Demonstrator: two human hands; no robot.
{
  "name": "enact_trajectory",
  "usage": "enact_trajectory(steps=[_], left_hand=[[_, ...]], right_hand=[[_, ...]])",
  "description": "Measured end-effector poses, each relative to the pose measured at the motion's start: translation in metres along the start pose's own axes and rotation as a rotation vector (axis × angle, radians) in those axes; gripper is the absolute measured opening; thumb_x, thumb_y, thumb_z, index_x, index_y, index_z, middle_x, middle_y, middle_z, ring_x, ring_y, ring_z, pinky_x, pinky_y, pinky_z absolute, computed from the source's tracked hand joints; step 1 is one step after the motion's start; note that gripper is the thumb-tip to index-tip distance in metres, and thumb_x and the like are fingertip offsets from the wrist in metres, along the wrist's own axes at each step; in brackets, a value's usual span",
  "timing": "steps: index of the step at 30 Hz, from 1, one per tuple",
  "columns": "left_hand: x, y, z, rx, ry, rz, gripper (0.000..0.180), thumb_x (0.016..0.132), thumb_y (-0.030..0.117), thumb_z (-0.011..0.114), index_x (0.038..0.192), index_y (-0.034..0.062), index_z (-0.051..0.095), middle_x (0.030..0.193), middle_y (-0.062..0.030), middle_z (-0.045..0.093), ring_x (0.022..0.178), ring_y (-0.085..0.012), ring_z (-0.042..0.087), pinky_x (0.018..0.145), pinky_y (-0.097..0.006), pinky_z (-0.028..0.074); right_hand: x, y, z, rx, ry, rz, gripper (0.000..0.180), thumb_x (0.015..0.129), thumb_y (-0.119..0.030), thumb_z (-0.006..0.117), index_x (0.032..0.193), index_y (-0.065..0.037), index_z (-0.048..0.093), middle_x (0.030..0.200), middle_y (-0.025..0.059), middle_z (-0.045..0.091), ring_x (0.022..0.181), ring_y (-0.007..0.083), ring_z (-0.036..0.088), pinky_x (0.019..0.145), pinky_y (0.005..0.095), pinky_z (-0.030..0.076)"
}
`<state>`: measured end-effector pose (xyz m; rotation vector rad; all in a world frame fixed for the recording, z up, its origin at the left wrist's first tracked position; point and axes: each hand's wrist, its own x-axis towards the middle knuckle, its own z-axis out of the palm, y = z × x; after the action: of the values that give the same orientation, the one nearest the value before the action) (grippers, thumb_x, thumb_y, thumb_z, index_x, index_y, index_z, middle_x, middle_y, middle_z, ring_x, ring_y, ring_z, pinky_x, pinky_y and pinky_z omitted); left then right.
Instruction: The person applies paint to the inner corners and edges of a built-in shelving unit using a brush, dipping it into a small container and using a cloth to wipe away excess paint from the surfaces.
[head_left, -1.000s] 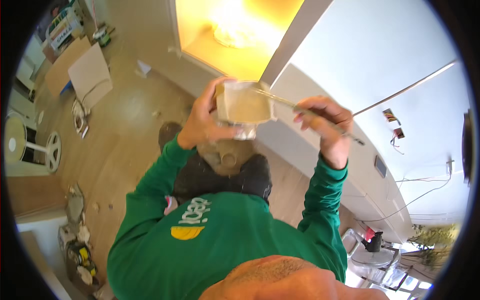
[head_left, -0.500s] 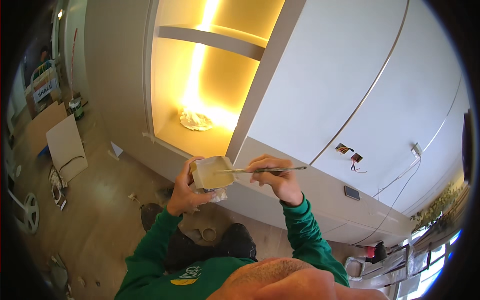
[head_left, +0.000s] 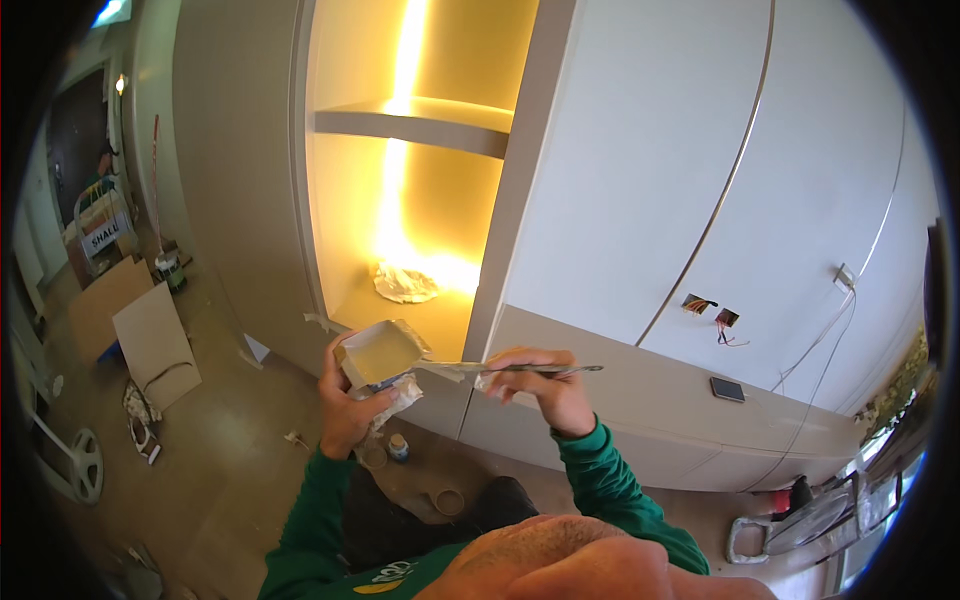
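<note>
My left hand [head_left: 343, 405] is closed around a small open carton [head_left: 383, 350] with pale paint or filler inside, tilted a little. A crumpled whitish rag or paper [head_left: 404, 398] is bunched against its underside. In my right hand [head_left: 552, 392] is a thin paintbrush [head_left: 584, 369], held almost level in a pinch. Its head points left, by the carton's right edge, and the bristles are hard to make out. Both hands are in front of a lit cabinet niche [head_left: 488, 290], where a crumpled bundle [head_left: 405, 283] lies on the bottom.
Above the bundle runs a shelf [head_left: 410, 130]. On the ledge to the right lies a phone [head_left: 727, 389], below exposed wires [head_left: 725, 320]. A small bottle [head_left: 398, 447] and a ring [head_left: 448, 502] are on the floor near my legs. Boards [head_left: 160, 345] and a bucket [head_left: 170, 270] stand left.
The brush head has come out of the carton to its right side. My left hand and the carton have shifted left and slightly down in the picture; the view itself has also moved.
</note>
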<state>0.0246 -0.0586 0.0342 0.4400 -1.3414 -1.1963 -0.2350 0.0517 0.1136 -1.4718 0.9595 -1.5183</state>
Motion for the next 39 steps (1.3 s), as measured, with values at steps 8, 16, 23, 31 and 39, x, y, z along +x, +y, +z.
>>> enact_trajectory(steps=[8,16,23,31,39], left_hand=[[-0.009,0.038,-0.015,0.161,0.120,0.055,0.084,0.066,-0.002,0.077,0.143,0.0035,0.043,0.127,-0.0093,0.061,0.115,-0.0197,0.062,0.099,-0.035,0.052],[-0.040,0.073,-0.025,0.319,0.364,0.135,0.085,0.063,0.010,0.079,0.142,0.0007,0.048,0.123,-0.0095,0.061,0.114,-0.0204,0.062,0.099,-0.033,0.050],[-0.047,0.090,-0.001,0.409,0.409,0.173,0.085,0.063,0.013,0.079,0.141,0.0001,0.048,0.123,-0.0101,0.061,0.111,-0.0214,0.062,0.100,-0.033,0.049],[-0.042,0.088,-0.002,0.413,0.375,0.172,0.085,0.062,0.015,0.078,0.141,-0.0012,0.048,0.123,-0.0108,0.062,0.111,-0.0214,0.062,0.101,-0.033,0.048],[-0.041,0.081,-0.003,0.358,0.373,0.137,0.088,0.062,0.015,0.080,0.142,-0.0010,0.047,0.121,-0.0111,0.063,0.109,-0.0214,0.063,0.098,-0.032,0.050]], right_hand=[[0.077,-0.030,-0.087,0.527,0.290,-0.602,0.040,0.094,-0.027,0.056,0.118,0.005,0.063,0.089,0.0168,0.066,0.073,0.0272,0.063,0.063,0.0341,0.048],[0.191,-0.061,-0.084,0.726,0.343,-0.682,0.043,0.093,-0.021,0.057,0.126,0.005,0.060,0.107,0.0198,0.070,0.100,0.0324,0.070,0.083,0.0391,0.056],[0.237,-0.068,-0.072,0.788,0.238,-0.737,0.045,0.093,-0.020,0.051,0.130,0.005,0.057,0.113,0.0216,0.069,0.114,0.0372,0.065,0.100,0.0476,0.053],[0.241,-0.071,-0.070,0.784,0.199,-0.709,0.045,0.094,-0.020,0.049,0.131,0.004,0.057,0.116,0.0199,0.068,0.117,0.0365,0.063,0.105,0.0488,0.048],[0.235,-0.082,-0.066,0.750,0.243,-0.669,0.042,0.094,-0.018,0.048,0.128,0.004,0.060,0.114,0.0183,0.068,0.111,0.0313,0.065,0.100,0.0444,0.049]])
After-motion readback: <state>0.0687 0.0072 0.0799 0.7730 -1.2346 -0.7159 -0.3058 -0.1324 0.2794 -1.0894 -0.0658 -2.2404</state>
